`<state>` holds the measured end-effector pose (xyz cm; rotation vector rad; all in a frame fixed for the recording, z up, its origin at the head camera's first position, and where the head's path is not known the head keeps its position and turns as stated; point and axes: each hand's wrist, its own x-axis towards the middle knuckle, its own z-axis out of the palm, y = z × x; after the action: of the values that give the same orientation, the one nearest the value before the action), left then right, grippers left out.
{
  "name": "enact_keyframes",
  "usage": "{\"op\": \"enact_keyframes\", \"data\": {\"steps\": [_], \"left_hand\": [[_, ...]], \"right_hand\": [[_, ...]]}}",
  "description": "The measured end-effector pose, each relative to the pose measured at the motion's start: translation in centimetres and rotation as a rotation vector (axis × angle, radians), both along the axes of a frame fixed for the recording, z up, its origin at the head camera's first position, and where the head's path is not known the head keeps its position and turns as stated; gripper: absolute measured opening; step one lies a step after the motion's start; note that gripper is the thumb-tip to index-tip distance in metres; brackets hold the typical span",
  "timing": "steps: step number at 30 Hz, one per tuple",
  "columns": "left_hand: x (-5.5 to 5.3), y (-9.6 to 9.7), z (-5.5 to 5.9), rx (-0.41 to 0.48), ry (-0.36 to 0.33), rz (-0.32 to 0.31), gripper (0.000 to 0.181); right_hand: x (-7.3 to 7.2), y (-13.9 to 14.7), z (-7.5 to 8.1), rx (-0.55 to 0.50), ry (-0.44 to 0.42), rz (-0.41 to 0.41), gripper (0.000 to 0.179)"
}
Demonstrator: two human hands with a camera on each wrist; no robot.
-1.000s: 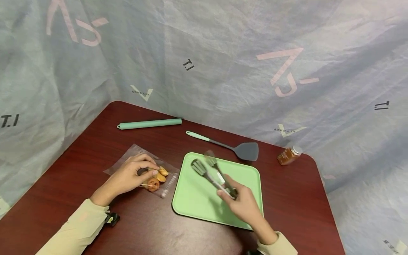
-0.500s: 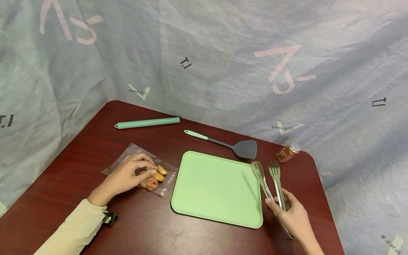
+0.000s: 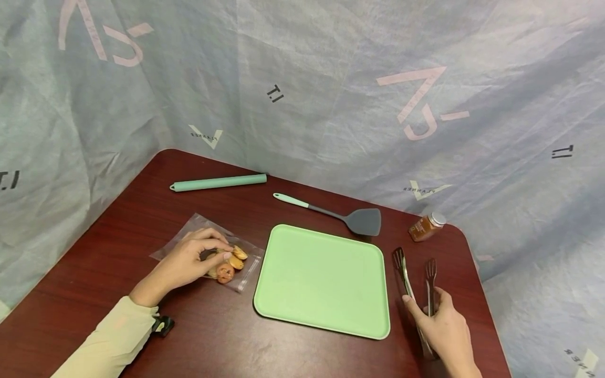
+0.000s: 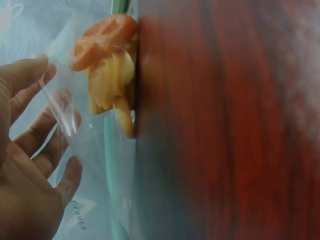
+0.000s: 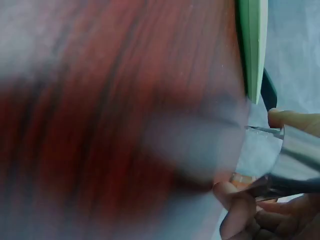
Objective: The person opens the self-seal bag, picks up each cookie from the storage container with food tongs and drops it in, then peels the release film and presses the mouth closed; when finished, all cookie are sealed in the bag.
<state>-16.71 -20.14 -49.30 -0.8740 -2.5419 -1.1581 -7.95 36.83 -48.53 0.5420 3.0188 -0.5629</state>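
My left hand (image 3: 189, 262) pinches the upper film of a clear zip bag (image 3: 252, 262) at the table's left. Inside the bag lie an orange lotus-root-like slice (image 4: 107, 37) and several yellow pieces (image 4: 112, 82), just past the fingertips in the left wrist view. On the right, my right hand (image 3: 446, 328) holds metal tongs (image 3: 430, 283), thumb on one arm and fingers at the other. The tongs' arms are spread with nothing between their slotted tips, low over the table beside the green tray (image 3: 321, 281). The right wrist view is blurred, showing the tongs' metal end (image 5: 297, 160).
Behind the tray lies a grey turner (image 3: 364, 221) with a mint handle. A mint rolling-pin-like stick (image 3: 219, 182) lies at the back left. A spice jar (image 3: 427, 227) leans at the back right corner. Grey cloth (image 3: 307, 79) hangs behind the table (image 3: 212, 325).
My right hand has carried the tongs from above the tray to the table on its right and lowered them. My left hand has stayed on the bag.
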Motion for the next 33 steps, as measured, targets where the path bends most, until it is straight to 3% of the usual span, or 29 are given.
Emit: {"op": "enact_keyframes", "data": {"steps": [8,19,21,24,27,29,33], "left_hand": [[0.0,-0.2,0.0,-0.013,0.013,0.005,0.014],[-0.1,-0.1,0.1,-0.007,0.015,-0.001,0.013],[-0.2,0.0,0.2,-0.006,0.018,-0.003,0.012],[-0.2,0.1,0.3,-0.010,0.023,-0.007,0.012],[-0.3,-0.1,0.4,-0.024,0.025,-0.016,0.013],[-0.3,-0.3,0.6,-0.031,0.011,-0.026,0.014],[-0.8,-0.7,1.2,-0.044,-0.052,-0.049,0.019]], "right_hand": [[-0.7,-0.4,-0.1,0.009,-0.104,0.068,0.123],[-0.7,-0.4,0.5,0.123,-0.192,0.123,0.122],[-0.8,-0.3,0.7,0.140,-0.152,0.146,0.117],[-1.3,-0.7,1.1,0.141,0.010,0.225,0.100],[-2.1,-1.8,1.6,0.101,0.219,0.355,0.079],[-2.9,-3.2,2.1,0.046,0.307,0.456,0.069],[-4.6,-7.0,3.2,-0.128,0.310,0.626,0.060]]}}
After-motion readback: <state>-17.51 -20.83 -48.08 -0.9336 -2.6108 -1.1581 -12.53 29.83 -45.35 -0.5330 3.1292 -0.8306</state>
